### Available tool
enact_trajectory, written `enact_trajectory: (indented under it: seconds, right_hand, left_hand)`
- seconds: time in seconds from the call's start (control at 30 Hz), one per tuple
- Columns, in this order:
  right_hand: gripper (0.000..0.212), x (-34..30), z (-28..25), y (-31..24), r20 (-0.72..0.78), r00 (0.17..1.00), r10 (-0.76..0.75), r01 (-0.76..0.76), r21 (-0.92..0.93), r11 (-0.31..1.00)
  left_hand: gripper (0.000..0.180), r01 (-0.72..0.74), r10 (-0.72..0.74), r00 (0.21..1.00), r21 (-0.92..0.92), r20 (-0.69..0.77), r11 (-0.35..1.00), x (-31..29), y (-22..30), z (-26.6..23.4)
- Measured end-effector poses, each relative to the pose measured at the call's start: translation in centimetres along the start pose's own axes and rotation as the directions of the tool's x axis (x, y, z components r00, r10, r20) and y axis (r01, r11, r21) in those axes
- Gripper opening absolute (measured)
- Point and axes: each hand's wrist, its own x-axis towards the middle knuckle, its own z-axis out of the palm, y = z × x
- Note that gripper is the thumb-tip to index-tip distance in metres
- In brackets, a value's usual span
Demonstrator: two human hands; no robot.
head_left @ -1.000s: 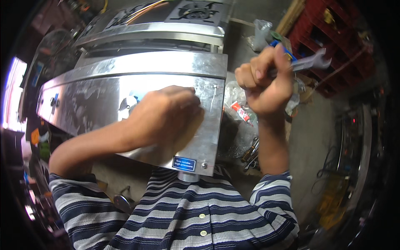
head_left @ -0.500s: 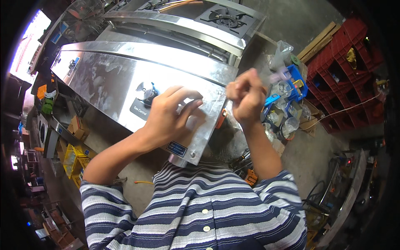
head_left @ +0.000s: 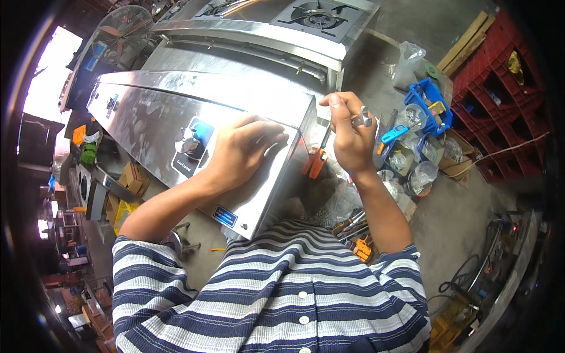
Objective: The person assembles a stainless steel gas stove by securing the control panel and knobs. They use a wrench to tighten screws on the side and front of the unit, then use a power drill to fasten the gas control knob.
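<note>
Right hand (head_left: 353, 139) gripping wrench (head_left: 366, 116); left hand (head_left: 242, 152) over steel panel (head_left: 144, 120), near knob (head_left: 188, 142).

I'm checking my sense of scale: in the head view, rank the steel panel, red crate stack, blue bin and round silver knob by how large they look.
1. Steel panel, partly covered by the left hand
2. Red crate stack
3. Blue bin
4. Round silver knob

One left hand (head_left: 242, 152) and one right hand (head_left: 353, 142) were in view, two in all, with one wrench (head_left: 365, 116). Two knobs (head_left: 189, 141) showed, along with two burners (head_left: 318, 19), one partly cut off, one fan (head_left: 122, 33), one blue bin (head_left: 419, 88) and three shirt buttons (head_left: 303, 320).
</note>
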Motion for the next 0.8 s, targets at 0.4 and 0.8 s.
enact_trajectory:
  seconds: [0.4, 0.8]
  right_hand:
    - [0.03, -3.3, 5.2, 3.9, 0.193, 0.492, -0.849, 0.83, 0.189, 0.525]
    - [0.04, -2.7, 7.4, 8.9, -0.101, 0.529, -0.842, 0.773, 0.465, 0.431]
  left_hand:
    - [0.015, 0.03, -0.033, 0.999, 0.264, 0.006, 0.964, 0.2, -1.2, 0.5]
    - [0.019, -0.043, 0.032, 0.998, 0.266, 0.047, 0.963, 0.8, -0.4, 0.8]
